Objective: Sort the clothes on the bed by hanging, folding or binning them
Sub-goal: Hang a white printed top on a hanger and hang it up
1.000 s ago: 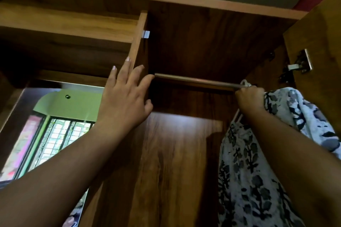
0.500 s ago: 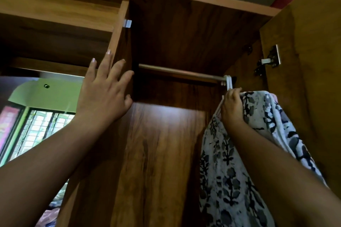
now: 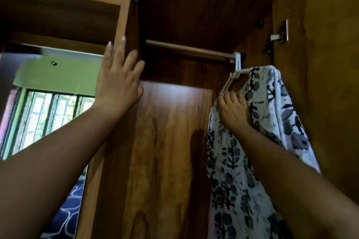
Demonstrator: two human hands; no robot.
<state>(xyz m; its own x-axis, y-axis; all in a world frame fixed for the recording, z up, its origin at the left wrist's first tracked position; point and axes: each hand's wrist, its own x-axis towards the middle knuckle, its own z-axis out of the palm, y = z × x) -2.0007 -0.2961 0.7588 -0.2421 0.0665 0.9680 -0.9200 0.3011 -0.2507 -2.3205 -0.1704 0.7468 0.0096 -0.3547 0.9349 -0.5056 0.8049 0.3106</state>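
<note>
We are at the hanging step. The white cloth with dark grey flowers [image 3: 233, 190] hangs from a thin white plastic hanger [image 3: 237, 64]. The hanger's hook sits over the round metal rail [image 3: 186, 47], at its right end, inside the brown wooden wardrobe [image 3: 174, 141]. So this piece looks almost done.

Our right hand [image 3: 232, 111] is low by the hanger's arm. Its fingers are curled and hold the cloth where it meets the hanger. Our left hand [image 3: 118, 83] is flat and open, with straight fingers resting on the front edge of the wardrobe's middle wall. It holds nothing.

We think the next move is a small one. We let go gently so the hanger does not swing off. We check that the cloth is not slipping off one side. Then we bring both hands down and fetch the next piece.
</note>
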